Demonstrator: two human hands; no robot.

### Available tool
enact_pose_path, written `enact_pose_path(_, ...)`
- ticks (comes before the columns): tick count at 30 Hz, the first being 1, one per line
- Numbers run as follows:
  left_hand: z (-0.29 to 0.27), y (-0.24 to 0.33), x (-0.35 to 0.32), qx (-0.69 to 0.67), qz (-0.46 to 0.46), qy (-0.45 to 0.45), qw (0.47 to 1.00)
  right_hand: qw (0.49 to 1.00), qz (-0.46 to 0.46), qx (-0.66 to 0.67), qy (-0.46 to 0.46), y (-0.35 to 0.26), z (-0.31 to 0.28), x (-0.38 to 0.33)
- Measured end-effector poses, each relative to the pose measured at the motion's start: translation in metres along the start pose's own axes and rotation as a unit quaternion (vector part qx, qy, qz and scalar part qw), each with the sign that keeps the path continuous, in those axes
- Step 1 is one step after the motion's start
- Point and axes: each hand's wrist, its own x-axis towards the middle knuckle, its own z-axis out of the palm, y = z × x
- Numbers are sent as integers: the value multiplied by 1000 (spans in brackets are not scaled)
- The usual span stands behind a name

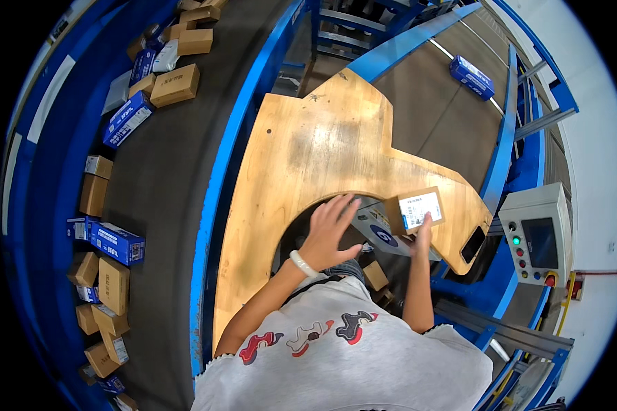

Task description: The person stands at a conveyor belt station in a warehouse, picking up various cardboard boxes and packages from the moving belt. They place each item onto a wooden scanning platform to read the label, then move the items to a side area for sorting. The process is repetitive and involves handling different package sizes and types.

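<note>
Worktop (308,157) of pale wood, with a curved cut-out in its near edge where the person stands, flanked by blue-framed conveyors. Right hand (421,236) grasps a small brown cardboard box (416,210) from below, fingers on its lower edge; the box carries a white label on its upper face and sits tilted at the near right part of the worktop, at the rim of the cut-out. Whether the box rests on the wood or is held just above it cannot be told. Left hand (330,229) is released, fingers spread, holding nothing; it hovers at the near edge of the worktop over the cut-out, near the box and to its left, not touching it. A white band (303,264) circles the left wrist. A grey surface with a blue round mark (384,236) lies between the two hands, below the box. A dark phone-like slab (472,244) lies at the near right corner of the worktop. The dark belt (164,178) beyond the worktop's left edge carries many brown cartons (175,85) and blue boxes (118,242) along its outer side. A single blue box (472,77) lies on the belt past the far right edge. A grey control panel (536,241) with a screen and coloured buttons stands to the right.
</note>
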Motion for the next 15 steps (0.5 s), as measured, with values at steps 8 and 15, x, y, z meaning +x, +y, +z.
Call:
enact_pose_path(8, -45, -65, -67, -83, -225, 137, 961, 996, 69, -32, -49, -47, -61, 282)
enact_pose_path(15, -94, -60, -206, -21, -392, 464, 794, 980, -28, 20, 194, -127, 173, 390)
